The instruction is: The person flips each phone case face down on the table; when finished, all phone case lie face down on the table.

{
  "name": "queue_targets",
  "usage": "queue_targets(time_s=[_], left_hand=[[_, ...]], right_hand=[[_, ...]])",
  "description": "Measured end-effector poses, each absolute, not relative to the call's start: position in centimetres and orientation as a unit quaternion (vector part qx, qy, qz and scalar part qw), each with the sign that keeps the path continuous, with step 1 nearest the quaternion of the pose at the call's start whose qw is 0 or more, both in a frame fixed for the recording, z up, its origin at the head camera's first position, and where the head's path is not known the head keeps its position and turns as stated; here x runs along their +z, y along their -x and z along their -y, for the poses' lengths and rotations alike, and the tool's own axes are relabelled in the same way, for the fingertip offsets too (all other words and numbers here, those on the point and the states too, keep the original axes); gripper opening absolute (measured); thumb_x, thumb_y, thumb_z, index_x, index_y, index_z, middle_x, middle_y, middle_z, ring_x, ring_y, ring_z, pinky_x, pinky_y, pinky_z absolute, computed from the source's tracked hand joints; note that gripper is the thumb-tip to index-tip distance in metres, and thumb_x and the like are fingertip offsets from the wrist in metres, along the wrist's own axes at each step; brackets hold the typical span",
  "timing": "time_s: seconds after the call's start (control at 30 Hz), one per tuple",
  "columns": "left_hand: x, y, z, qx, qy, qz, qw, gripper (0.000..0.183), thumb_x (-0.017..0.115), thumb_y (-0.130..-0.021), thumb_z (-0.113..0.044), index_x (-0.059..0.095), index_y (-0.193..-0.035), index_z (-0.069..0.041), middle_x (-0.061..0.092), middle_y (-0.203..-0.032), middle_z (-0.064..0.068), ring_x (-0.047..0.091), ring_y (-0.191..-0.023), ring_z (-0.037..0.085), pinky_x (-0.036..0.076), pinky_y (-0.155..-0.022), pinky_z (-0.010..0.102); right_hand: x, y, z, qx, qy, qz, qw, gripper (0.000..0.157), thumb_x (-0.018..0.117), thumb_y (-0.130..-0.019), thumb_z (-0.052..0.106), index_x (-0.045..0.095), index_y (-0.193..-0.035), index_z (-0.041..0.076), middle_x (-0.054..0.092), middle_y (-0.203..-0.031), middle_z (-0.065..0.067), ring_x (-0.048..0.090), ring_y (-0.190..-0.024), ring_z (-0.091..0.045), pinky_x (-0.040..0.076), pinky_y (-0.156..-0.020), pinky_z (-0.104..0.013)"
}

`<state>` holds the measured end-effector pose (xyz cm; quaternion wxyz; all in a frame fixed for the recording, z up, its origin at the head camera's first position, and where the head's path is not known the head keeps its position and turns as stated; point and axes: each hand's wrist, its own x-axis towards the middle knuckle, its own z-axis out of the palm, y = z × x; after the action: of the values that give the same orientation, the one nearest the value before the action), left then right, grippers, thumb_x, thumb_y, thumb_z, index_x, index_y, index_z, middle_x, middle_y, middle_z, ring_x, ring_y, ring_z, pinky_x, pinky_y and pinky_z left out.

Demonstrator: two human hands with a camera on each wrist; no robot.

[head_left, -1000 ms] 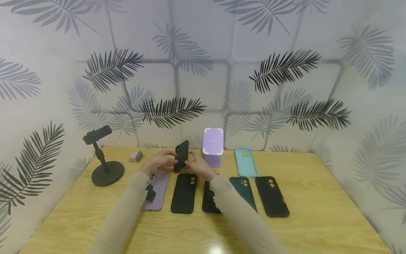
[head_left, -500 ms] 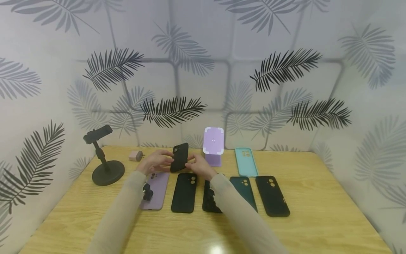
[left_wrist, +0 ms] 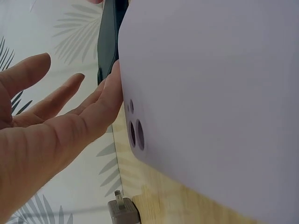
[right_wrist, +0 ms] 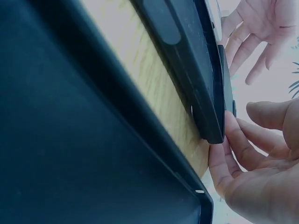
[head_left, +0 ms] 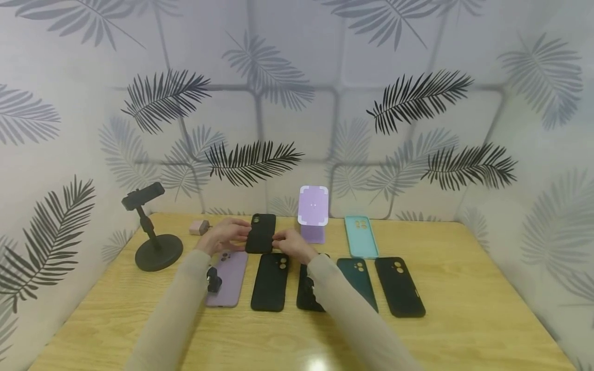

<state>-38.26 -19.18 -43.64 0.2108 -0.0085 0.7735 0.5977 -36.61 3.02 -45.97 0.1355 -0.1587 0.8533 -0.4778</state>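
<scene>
A black phone case (head_left: pixel 261 234), camera cutout at its upper left, lies flat at the back of the table between both hands. My left hand (head_left: pixel 227 234) is at its left edge; in the left wrist view its fingers are extended, thumb apart. At the case's lower right edge is my right hand (head_left: pixel 293 245). The right wrist view shows its fingertips touching a dark edge, with the thumb held off. Below the left hand lies a purple phone case (head_left: pixel 232 281), and another black case (head_left: pixel 270 283) lies just in front.
A black phone stand (head_left: pixel 158 252) and a pink charger plug (head_left: pixel 199 228) are at the left. Behind the right hand stands a purple stand (head_left: pixel 313 206). Further right are a turquoise case (head_left: pixel 361 237), a dark green case (head_left: pixel 357 278) and a black case (head_left: pixel 400 288).
The black phone case has gone from tilted up between both hands to lying flat on the table, slightly further left. Both hands are now at its edges, the left having shifted slightly left.
</scene>
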Motion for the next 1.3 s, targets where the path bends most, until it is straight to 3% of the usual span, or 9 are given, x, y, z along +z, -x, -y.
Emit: queue_targets(time_s=[0.27, 0.5, 0.63, 0.73, 0.87, 0.97, 1.13, 1.3], left_hand=[[-43.3, 38.1, 19.4, 0.580, -0.009, -0.789, 0.202, 0.050, 0.049, -0.103, -0.017, 0.037, -0.146, 0.005, 0.042, -0.147, 0.028, 0.046, -0.133, 0.040, 0.052, -0.099, 0.046], [-42.7, 37.1, 20.0, 0.562, -0.049, -0.806, 0.178, 0.047, 0.047, -0.103, -0.016, 0.038, -0.145, 0.006, 0.040, -0.149, 0.028, 0.045, -0.134, 0.042, 0.047, -0.105, 0.049], [-42.7, 36.4, 19.9, 0.550, -0.061, -0.814, 0.178, 0.046, 0.047, -0.103, -0.012, 0.039, -0.144, 0.006, 0.044, -0.145, 0.029, 0.049, -0.130, 0.042, 0.048, -0.103, 0.050], [-42.8, 35.6, 19.8, 0.547, -0.066, -0.814, 0.187, 0.044, 0.049, -0.103, -0.011, 0.042, -0.143, 0.005, 0.046, -0.144, 0.028, 0.052, -0.128, 0.040, 0.051, -0.099, 0.049], [-43.0, 34.7, 19.3, 0.532, -0.091, -0.818, 0.198, 0.042, 0.053, -0.101, -0.010, 0.047, -0.140, 0.004, 0.048, -0.143, 0.026, 0.057, -0.123, 0.038, 0.055, -0.095, 0.047], [-43.0, 34.2, 18.7, 0.524, -0.114, -0.819, 0.206, 0.042, 0.055, -0.099, -0.007, 0.048, -0.138, 0.006, 0.048, -0.143, 0.026, 0.057, -0.122, 0.039, 0.055, -0.094, 0.047], [-43.1, 33.8, 18.0, 0.511, -0.136, -0.821, 0.213, 0.040, 0.055, -0.096, -0.004, 0.052, -0.135, 0.008, 0.051, -0.140, 0.027, 0.055, -0.124, 0.038, 0.055, -0.092, 0.046], [-43.3, 33.6, 17.3, 0.499, -0.134, -0.828, 0.217, 0.038, 0.055, -0.095, -0.001, 0.054, -0.132, 0.007, 0.054, -0.138, 0.025, 0.058, -0.118, 0.032, 0.058, -0.087, 0.041]], right_hand=[[-45.6, 36.4, -3.9, -0.471, 0.183, -0.852, 0.137, 0.034, 0.054, -0.100, 0.009, 0.059, -0.131, -0.004, 0.061, -0.133, -0.020, 0.056, -0.124, -0.033, 0.048, -0.104, -0.044], [-45.3, 36.1, -4.4, -0.449, 0.203, -0.861, 0.124, 0.031, 0.055, -0.100, 0.010, 0.063, -0.128, 0.001, 0.064, -0.128, -0.015, 0.060, -0.119, -0.029, 0.051, -0.100, -0.041], [-44.9, 35.6, -5.0, -0.438, 0.218, -0.865, 0.113, 0.030, 0.057, -0.098, 0.009, 0.065, -0.126, 0.002, 0.066, -0.125, -0.014, 0.061, -0.115, -0.027, 0.052, -0.097, -0.038], [-44.8, 35.2, -5.6, -0.433, 0.231, -0.864, 0.115, 0.027, 0.060, -0.097, 0.009, 0.066, -0.122, 0.001, 0.068, -0.119, -0.013, 0.064, -0.106, -0.023, 0.055, -0.088, -0.033], [-44.6, 34.4, -6.5, -0.432, 0.245, -0.857, 0.138, 0.024, 0.064, -0.094, 0.009, 0.068, -0.117, 0.002, 0.071, -0.110, -0.011, 0.064, -0.090, -0.016, 0.055, -0.072, -0.026], [-44.4, 33.3, -7.1, -0.430, 0.265, -0.847, 0.164, 0.023, 0.067, -0.092, 0.007, 0.069, -0.115, 0.002, 0.071, -0.108, -0.011, 0.063, -0.084, -0.013, 0.052, -0.068, -0.024], [-44.2, 31.3, -7.3, -0.416, 0.307, -0.831, 0.203, 0.022, 0.069, -0.090, 0.004, 0.070, -0.112, 0.001, 0.072, -0.105, -0.013, 0.064, -0.087, -0.009, 0.053, -0.071, -0.021], [-44.5, 30.0, -7.1, -0.393, 0.330, -0.828, 0.226, 0.021, 0.072, -0.087, 0.005, 0.073, -0.109, 0.006, 0.073, -0.100, -0.004, 0.065, -0.087, -0.007, 0.054, -0.072, -0.020]])
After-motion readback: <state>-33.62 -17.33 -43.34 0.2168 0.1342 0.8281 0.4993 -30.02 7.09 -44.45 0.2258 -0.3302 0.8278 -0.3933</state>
